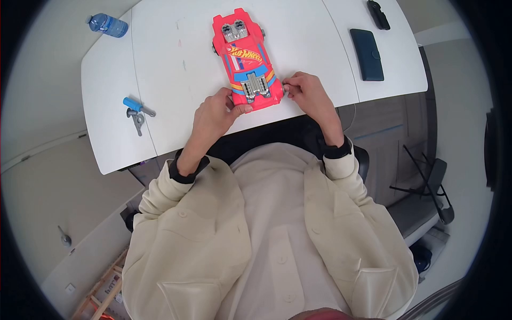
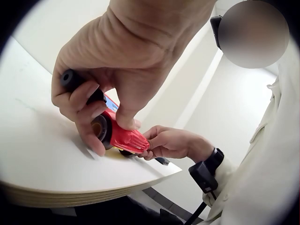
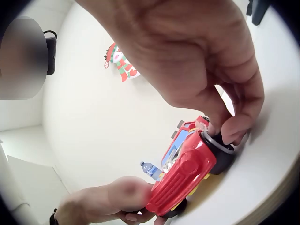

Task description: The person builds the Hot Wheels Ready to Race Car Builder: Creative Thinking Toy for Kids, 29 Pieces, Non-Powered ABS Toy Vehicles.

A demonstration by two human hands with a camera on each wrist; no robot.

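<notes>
A red toy car [image 1: 246, 66] with yellow "Hot Wheels" lettering, blue trim and a silver engine lies on the white table, one end toward the person. My left hand [image 1: 212, 116] grips its near left corner, thumb on the red body and fingers beside a black wheel [image 2: 99, 129]. A black cylinder [image 2: 70, 80] with a hole in its end also sits among these fingers. At the near right corner, my right hand [image 1: 308, 92] pinches at another black wheel [image 3: 221, 157] with thumb and fingers. The fingertips partly cover that wheel's outer face.
On the white table [image 1: 170, 80], a blue-handled tool [image 1: 133, 104] and a grey toy piece [image 1: 136, 122] lie left. A water bottle [image 1: 108, 25] lies at the far left. A dark wallet-like case [image 1: 366, 55] and a black object [image 1: 378, 15] are on the right.
</notes>
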